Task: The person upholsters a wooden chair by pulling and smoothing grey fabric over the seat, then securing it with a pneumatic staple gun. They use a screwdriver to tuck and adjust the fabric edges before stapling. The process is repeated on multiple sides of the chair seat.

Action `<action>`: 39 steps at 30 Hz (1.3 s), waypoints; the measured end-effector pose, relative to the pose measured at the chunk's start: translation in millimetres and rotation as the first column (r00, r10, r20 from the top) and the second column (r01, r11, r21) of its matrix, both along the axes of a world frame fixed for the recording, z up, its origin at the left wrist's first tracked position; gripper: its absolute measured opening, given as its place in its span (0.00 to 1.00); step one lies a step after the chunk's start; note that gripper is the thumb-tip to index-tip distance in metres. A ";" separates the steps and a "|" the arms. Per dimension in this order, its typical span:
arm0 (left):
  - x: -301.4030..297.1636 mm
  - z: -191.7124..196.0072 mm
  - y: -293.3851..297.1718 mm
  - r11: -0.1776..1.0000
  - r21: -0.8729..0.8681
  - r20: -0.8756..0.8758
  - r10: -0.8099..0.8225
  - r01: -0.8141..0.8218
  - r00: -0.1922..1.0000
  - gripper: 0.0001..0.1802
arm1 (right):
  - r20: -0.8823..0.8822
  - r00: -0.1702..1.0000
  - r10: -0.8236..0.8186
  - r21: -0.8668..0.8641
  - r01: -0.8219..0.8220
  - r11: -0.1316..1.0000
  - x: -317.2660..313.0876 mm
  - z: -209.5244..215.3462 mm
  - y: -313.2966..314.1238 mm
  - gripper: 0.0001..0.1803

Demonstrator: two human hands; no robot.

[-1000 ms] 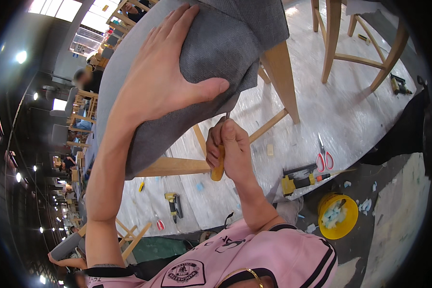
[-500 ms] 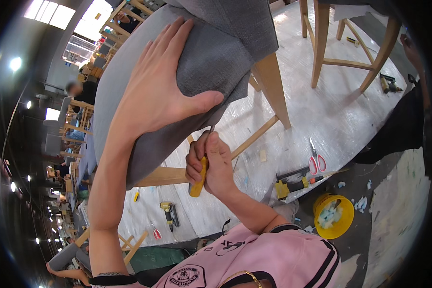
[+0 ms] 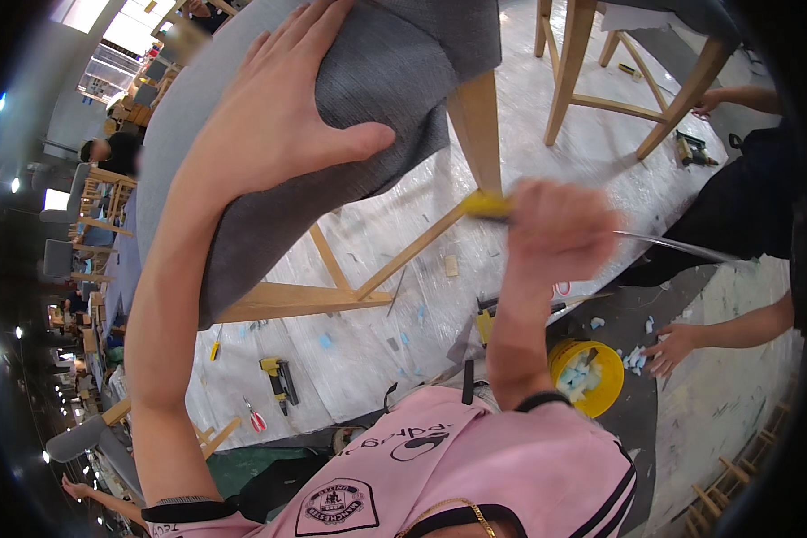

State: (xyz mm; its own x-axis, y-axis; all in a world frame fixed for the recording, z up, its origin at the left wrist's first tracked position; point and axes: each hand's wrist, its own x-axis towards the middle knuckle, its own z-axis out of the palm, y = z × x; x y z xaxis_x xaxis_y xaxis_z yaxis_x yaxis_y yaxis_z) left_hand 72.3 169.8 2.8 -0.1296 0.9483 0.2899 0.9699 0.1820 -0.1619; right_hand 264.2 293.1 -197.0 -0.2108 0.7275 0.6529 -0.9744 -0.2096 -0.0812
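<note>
1 yellow bucket (image 3: 610, 393), pale-blue scraps (image 3: 579, 378), red-handled scissors (image 3: 257, 420), staple gun (image 3: 273, 369)

Upper right of centre: passage lies between near chair (image 3: 408, 81) and far chair (image 3: 567, 76). Lower right: bucket (image 3: 611, 384) obstructs.

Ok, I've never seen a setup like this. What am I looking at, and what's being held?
No robot here: these are a person's bare hands, seen from a fisheye camera on their head, so straight edges bend. The left hand lies spread on the grey chair. The blurred right hand holds a tool with a yellow handle and thin metal shaft. On the shiny sheet lie scissors and what looks like a staple gun; a yellow bucket stands beside the sheet. The hand near the bucket is another person's.
</note>
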 end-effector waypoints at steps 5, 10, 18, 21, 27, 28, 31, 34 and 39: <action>6.2 4.0 15.5 0.996 0.018 -0.012 -0.085 0.085 0.996 0.61 | -0.313 0.940 -0.136 0.348 0.246 0.904 -13.5 112.7 69.2 0.26; 2.0 5.1 7.1 1.000 -0.002 -0.012 -0.015 0.015 1.000 0.60 | -0.188 0.978 -0.090 0.392 0.158 0.906 -38.7 131.1 73.7 0.21; 7.7 5.2 9.5 1.000 -0.002 0.035 -0.028 0.028 0.999 0.61 | -0.356 0.932 0.068 0.652 0.196 0.732 -59.0 147.7 95.1 0.23; 8.5 5.4 10.5 0.999 0.008 0.061 -0.036 0.036 0.997 0.59 | -0.259 0.966 -0.006 0.570 0.157 0.807 -65.6 141.3 80.3 0.24; 8.8 10.7 3.7 0.996 0.010 0.086 -0.084 0.083 0.993 0.54 | -0.146 0.988 0.056 0.159 -0.033 0.987 -22.9 55.8 55.0 0.26; 9.0 10.3 6.9 0.994 0.013 0.110 -0.110 0.110 0.988 0.52 | -0.085 0.994 0.065 0.018 -0.064 0.998 -23.0 31.6 39.8 0.28; 11.0 10.3 13.1 0.991 -0.008 0.083 -0.132 0.133 0.988 0.52 | 0.363 0.919 0.153 -0.206 -0.080 0.975 -35.9 -32.8 -24.0 0.35; 7.7 9.8 11.5 0.989 -0.008 0.085 -0.147 0.149 0.985 0.49 | 0.612 0.724 0.319 -0.374 -0.090 0.923 -47.6 -76.0 -103.7 0.39; 25.7 2.5 9.9 0.997 -0.005 -0.110 -0.081 0.081 0.991 0.53 | 0.600 0.629 0.494 -0.454 -0.241 0.858 -48.3 -71.9 -183.0 0.31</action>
State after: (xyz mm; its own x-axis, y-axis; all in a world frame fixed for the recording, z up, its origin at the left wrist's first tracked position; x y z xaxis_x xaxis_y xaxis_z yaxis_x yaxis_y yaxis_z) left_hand 98.1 179.7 5.3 -0.0201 0.9546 0.2971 0.9577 0.1038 -0.2685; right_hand 215.9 110.1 -268.9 -0.7905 0.6118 -0.0274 -0.5021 -0.6730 -0.5431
